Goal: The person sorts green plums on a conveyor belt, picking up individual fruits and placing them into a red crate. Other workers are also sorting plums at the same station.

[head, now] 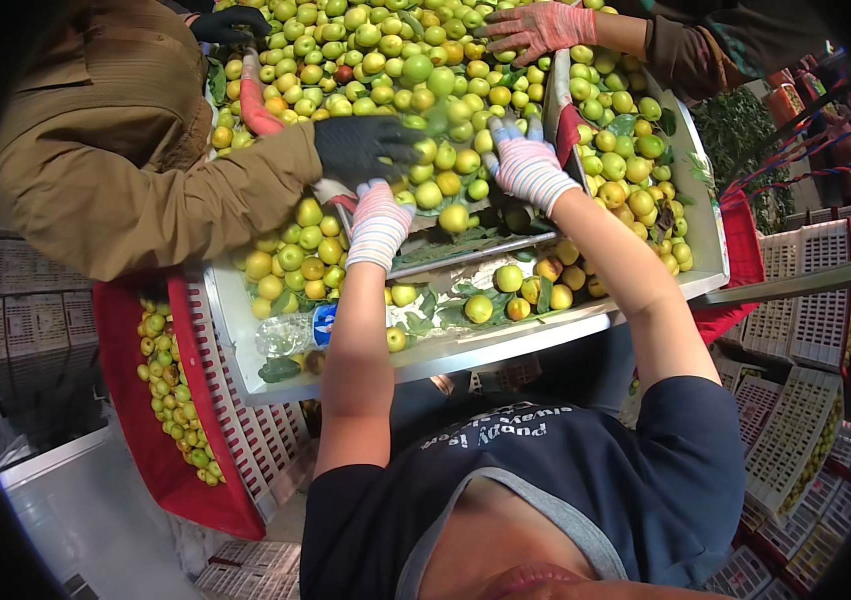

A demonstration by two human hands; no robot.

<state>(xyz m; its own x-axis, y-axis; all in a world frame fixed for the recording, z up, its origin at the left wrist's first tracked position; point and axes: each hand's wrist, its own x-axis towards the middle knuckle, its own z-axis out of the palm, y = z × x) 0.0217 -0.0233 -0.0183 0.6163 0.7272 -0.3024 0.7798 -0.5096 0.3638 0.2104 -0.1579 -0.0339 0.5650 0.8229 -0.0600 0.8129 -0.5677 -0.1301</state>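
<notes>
My left hand [378,219], in a striped knit glove, is at the left side of a sloping metal chute [478,253], close beside a co-worker's black-gloved hand [365,150]. Its fingers look bent and their undersides are hidden, so I cannot tell whether it grips anything. My right hand [532,163], gloved alike, lies palm down with fingers apart on green-yellow fruits that look like jujubes [463,161], near the chute's right wall. Some fruits between the hands are motion-blurred. A single fruit [454,219] sits lower on the chute.
A pale sorting table [425,360] surrounds the chute, with fruits in its side sections. A clear plastic bottle [287,334] lies front left. Another co-worker's red-gloved hand [538,30] reaches in at upper right. A red-lined crate of fruits [234,450] stands left; stacked crates [800,285] stand right.
</notes>
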